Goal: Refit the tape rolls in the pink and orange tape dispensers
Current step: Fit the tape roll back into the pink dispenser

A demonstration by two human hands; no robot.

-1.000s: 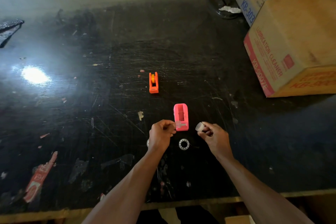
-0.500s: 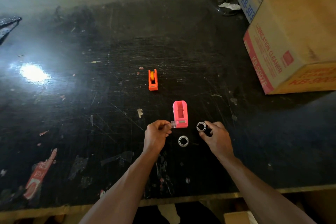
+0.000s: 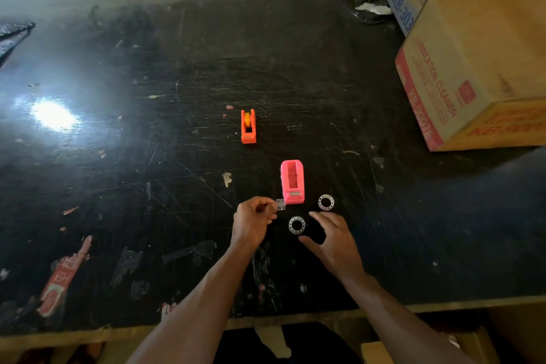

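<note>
The pink tape dispenser [image 3: 292,182] stands on the black table with its well empty. Two clear tape rolls lie flat near it: one [image 3: 326,202] to its right, the other [image 3: 296,225] in front of it. My left hand [image 3: 254,221] pinches a short piece of clear tape [image 3: 280,204] just left of the dispenser's cutter end. My right hand [image 3: 332,241] hovers with spread fingers beside the nearer roll, holding nothing. The orange dispenser [image 3: 248,126] sits farther back with a yellow-cored roll in it.
Cardboard cartons [image 3: 472,68] are stacked at the right rear. A dark round dish [image 3: 365,0] with white scrap sits by the wall. A red label [image 3: 63,278] and tape scraps stick to the table's left front. The table's wooden front edge [image 3: 88,334] runs below.
My right hand set its tape roll down to the right of the pink dispenser and drew back, fingers spread. My left hand pulled the tape piece off toward the left.
</note>
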